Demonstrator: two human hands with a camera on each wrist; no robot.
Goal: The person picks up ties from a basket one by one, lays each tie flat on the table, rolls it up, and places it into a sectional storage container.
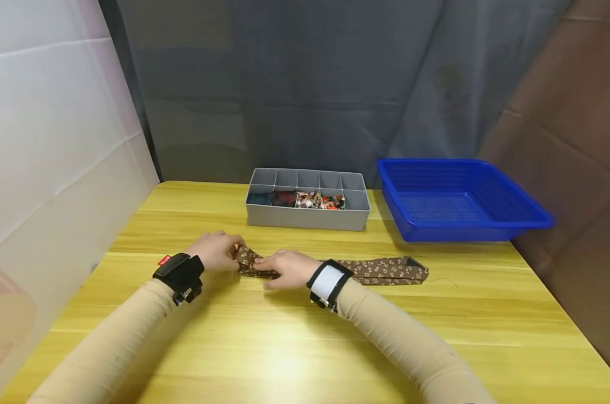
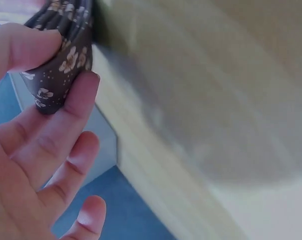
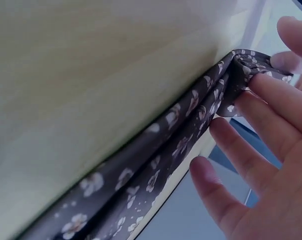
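One brown floral necktie (image 1: 380, 270) lies on one counter (image 1: 295, 342). Behind it stand one grey divided organizer (image 1: 307, 216) and one blue basket (image 1: 456, 199). Two hands are in view.

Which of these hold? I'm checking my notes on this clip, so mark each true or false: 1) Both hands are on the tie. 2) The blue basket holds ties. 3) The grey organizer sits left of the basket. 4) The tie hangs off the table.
1) True: the left hand pinches the brown flowered tie and the right hand rests on it.
2) False: the blue basket looks empty.
3) True: the grey organizer is left of it.
4) False: it lies flat on the table.
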